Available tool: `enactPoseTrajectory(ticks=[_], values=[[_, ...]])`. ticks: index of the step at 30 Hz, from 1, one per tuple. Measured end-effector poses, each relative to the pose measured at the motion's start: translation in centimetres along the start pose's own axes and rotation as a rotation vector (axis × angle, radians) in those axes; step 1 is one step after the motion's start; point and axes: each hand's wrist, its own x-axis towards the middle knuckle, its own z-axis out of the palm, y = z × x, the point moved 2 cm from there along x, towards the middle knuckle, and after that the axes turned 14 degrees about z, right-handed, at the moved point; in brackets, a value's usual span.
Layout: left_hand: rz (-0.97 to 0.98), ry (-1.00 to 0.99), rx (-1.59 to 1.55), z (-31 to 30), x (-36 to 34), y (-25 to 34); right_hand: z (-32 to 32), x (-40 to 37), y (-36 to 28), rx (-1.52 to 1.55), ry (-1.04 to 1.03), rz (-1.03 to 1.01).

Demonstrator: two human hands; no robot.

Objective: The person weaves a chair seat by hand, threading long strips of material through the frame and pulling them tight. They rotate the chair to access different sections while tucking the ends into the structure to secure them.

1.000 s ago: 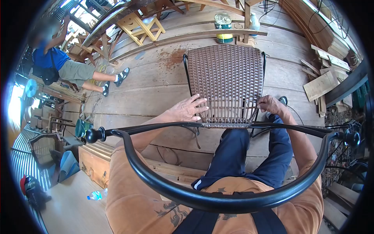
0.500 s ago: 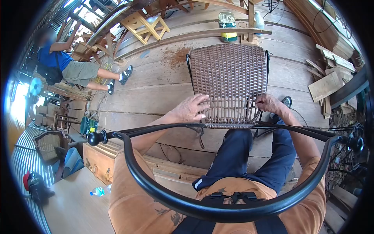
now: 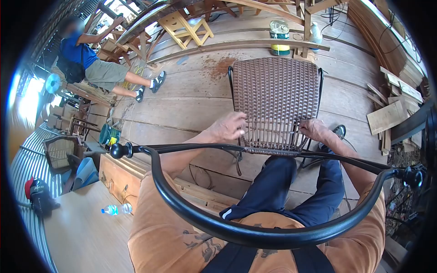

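A brown woven wicker panel point(image 3: 275, 86) on a black metal chair frame point(image 3: 157, 173) extends away from me, closely woven at the far part. Nearer me, the loose upright strands point(image 3: 271, 132) show gaps. My left hand point(image 3: 229, 127) is at the left edge of this gappy band, its fingers bent and slightly apart, with no strip visible in them. At the right edge, my right hand point(image 3: 315, 130) pinches a thin wicker strip point(image 3: 296, 133); its fingertips are partly hidden. The frame's curved black tube passes in front of my chest.
A person in a blue shirt point(image 3: 79, 52) stands at the left. Beyond the panel are a can point(image 3: 279, 36) and a small wooden folding stool point(image 3: 184, 29). Wood offcuts point(image 3: 387, 116) lie at the right. A water bottle point(image 3: 116, 209) rests on a tabletop point(image 3: 86, 236) at the left.
The spread fingers of my left hand have drawn closer together at the weave's edge. My right hand keeps its pinch at the right side. The whole view has shifted slightly.
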Motion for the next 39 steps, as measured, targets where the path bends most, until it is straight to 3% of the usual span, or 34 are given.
enactPoseTrajectory(ticks=[1, 5, 10, 11, 15, 18, 19, 21, 23, 25, 28, 29, 30, 34, 36, 37, 39], values=[[-0.094, 0.033, -0.028, 0.2, -0.2, -0.4, 0.0, -0.3, -0.1, -0.013, 0.013, 0.009], [-0.096, -0.018, -0.095, 0.3, -0.3, -0.4, -0.4, -0.2, 0.0, 0.167, -0.108, 0.075], [-0.210, -0.073, -0.232, 0.2, -0.1, 1.0, -2.3, -3.2, 1.4, 0.361, -0.181, 0.359], [-0.230, -0.093, -0.233, -0.1, 0.3, 1.0, -2.3, -3.7, 1.9, 0.344, -0.126, 0.350], [-0.413, -0.577, -0.218, -1.8, 2.2, 2.1, -1.2, -6.3, 6.4, 0.358, 0.091, 0.354], [-0.370, -0.422, -0.365, 0.1, 1.5, 0.6, -2.6, -8.7, 5.9, 0.242, 0.198, 0.456], [-0.349, -0.343, -0.403, 1.1, 1.3, -0.2, -1.8, -9.3, 6.8, 0.360, 0.345, 0.389], [-0.433, -0.303, -0.536, 0.4, 2.9, 0.3, -2.3, -11.0, 6.7, 0.458, 0.643, 0.534], [-0.456, -0.297, -0.461, 1.3, 3.3, -0.5, -2.7, -13.6, 5.2, 0.731, 1.070, 0.371], [-0.366, -0.234, -0.439, 2.1, 3.3, -1.6, -3.6, -16.9, 0.5, 1.051, 1.201, 0.404], [-0.409, -0.184, -0.664, 3.5, 2.8, -2.2, -2.0, -18.2, -2.1, 1.412, 1.307, 0.046], [-0.459, -0.168, -0.779, 3.2, 2.6, -1.9, -1.9, -18.3, -4.2, 1.371, 1.255, -0.187], [-0.562, -0.161, -0.996, 3.1, 2.4, -1.3, -2.1, -18.1, -5.3, 1.300, 1.306, -0.119], [-0.577, -0.137, -0.995, 2.7, 2.4, -0.3, -2.1, -16.8, -5.8, 0.749, 1.482, 0.190], [-0.308, -0.025, -0.795, 1.7, 1.3, 0.5, -2.1, -15.9, -3.2, 0.653, 1.490, 0.271], [-0.233, -0.246, -0.611, 2.9, 0.2, -2.3, -2.3, -15.5, -2.1, 0.634, 1.488, 0.272], [-0.241, 0.037, -0.434, 2.1, -8.6, -5.4, -2.1, -15.5, -1.2, 0.604, 1.483, 0.235]])
